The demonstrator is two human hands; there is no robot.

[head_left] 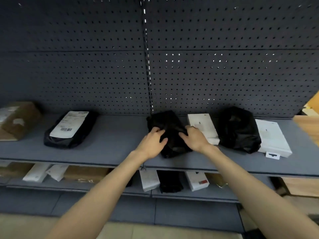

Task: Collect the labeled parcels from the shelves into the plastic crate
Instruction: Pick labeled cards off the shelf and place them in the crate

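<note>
Dark grey pegboard panel [86, 75] is backing a grey shelf [117, 135]. A black bagged parcel [170, 121] is lying flat mid-shelf. The left hand [151, 140] is grasping its left edge with fingers curled onto the wrap. The right hand [194, 138] is grasping its right edge the same way.

Well apart to the left, a labelled black parcel [69, 130] and a brown cardboard box [19, 119] are lying. To the right, a white box [202, 123], a second black bag [239, 130] and a flat white box [271, 138] are sitting side by side. The lower shelf [189, 195] is holding more white boxes and a black bag.
</note>
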